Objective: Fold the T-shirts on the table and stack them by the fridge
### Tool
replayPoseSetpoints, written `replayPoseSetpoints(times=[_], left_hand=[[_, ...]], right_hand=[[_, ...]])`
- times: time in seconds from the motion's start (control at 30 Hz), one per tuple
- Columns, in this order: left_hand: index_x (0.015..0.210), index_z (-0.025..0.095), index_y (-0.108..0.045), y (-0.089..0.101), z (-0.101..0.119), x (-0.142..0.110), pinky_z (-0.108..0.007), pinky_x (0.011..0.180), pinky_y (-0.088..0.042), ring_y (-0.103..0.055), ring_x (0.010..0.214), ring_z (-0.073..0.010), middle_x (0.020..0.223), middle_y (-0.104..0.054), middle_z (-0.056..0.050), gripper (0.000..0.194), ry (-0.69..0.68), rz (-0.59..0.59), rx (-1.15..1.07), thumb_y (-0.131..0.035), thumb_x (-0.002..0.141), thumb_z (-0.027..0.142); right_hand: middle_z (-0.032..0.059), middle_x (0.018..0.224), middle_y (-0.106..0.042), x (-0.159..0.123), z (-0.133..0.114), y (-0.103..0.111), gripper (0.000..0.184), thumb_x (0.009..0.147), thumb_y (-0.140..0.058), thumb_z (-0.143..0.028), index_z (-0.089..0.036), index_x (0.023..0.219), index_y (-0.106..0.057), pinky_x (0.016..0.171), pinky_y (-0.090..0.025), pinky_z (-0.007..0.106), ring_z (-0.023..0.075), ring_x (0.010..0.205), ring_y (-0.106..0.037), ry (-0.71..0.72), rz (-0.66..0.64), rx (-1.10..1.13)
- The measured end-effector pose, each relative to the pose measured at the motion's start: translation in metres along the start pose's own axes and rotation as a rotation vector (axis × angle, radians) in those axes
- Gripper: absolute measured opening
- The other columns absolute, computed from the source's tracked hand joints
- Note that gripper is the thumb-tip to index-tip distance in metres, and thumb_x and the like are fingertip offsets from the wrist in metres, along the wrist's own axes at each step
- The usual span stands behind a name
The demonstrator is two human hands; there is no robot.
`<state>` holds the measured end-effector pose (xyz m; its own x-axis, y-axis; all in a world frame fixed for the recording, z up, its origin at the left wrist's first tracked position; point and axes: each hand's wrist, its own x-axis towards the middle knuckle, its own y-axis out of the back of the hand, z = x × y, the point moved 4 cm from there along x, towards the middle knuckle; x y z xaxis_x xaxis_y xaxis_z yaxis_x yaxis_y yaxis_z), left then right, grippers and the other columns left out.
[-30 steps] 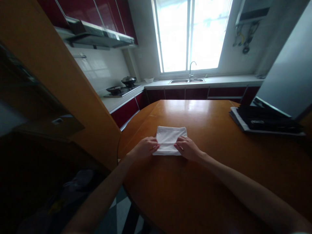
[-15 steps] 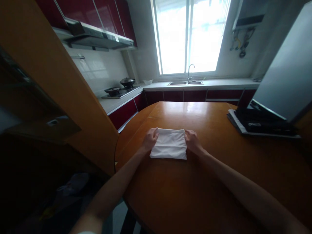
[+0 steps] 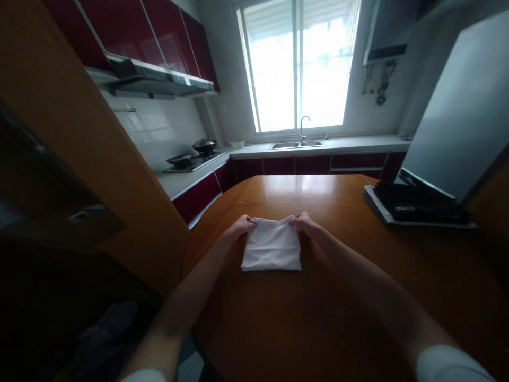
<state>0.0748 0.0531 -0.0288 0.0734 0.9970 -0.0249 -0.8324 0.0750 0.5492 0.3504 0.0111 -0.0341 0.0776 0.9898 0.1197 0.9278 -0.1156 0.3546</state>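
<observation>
A folded white cloth [image 3: 271, 248] lies on the round wooden table [image 3: 338, 297] in front of me. My left hand [image 3: 239, 227] pinches the cloth's far left corner. My right hand [image 3: 304, 223] pinches its far right corner. Both hands have the fingers closed on the far edge, which is lifted slightly off the table, while the near edge rests flat.
A dark laptop on a grey tray [image 3: 413, 209] sits at the table's right side. A wooden cabinet wall [image 3: 79, 132] stands close on the left. Beyond the table are a stove with pans [image 3: 191, 158], a counter with a sink [image 3: 296, 144] and a bright window [image 3: 296, 63].
My hands slid from the cloth's near corners, along its sides, to its far corners and gripped them. The far edge is now raised a little.
</observation>
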Motion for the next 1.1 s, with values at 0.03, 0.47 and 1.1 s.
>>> replayPoseSetpoints(times=[0.03,0.47,1.1], left_hand=[[0.081,0.016,-0.057,0.003,0.006,-0.001,-0.026,0.062,-0.05,-0.065,0.069,-0.0179,0.074,-0.067,-0.003,0.042,-0.013,-0.001,-0.029,-0.085,0.061,0.04],[0.113,0.018,-0.067,0.004,0.199,-0.022,-0.034,0.088,-0.054,-0.069,0.097,-0.0199,0.106,-0.073,-0.006,0.052,-0.752,0.095,-0.559,-0.085,0.067,0.036],[0.095,0.018,-0.069,-0.229,0.338,-0.051,-0.032,0.077,-0.059,-0.065,0.083,-0.0153,0.095,-0.069,-0.003,0.027,-0.963,-0.39,-0.468,-0.079,0.075,0.033]], right_hand=[[-0.0014,0.054,-0.054,0.0,-0.005,0.004,0.02,0.069,-0.073,-0.024,-0.02,0.069,-0.053,0.044,-0.044,0.023,0.014,0.051,-0.054,-0.013,-0.006,0.042],[0.001,0.082,-0.071,-0.019,-0.098,0.188,0.039,0.065,-0.083,-0.037,-0.021,0.092,-0.06,0.077,-0.052,0.034,0.0171,0.078,-0.066,0.468,0.274,0.327],[0.0043,0.095,-0.075,-0.15,-0.013,0.419,0.041,0.064,-0.084,-0.036,-0.021,0.1,-0.07,0.076,-0.056,0.032,0.0203,0.086,-0.07,0.348,0.638,0.127]])
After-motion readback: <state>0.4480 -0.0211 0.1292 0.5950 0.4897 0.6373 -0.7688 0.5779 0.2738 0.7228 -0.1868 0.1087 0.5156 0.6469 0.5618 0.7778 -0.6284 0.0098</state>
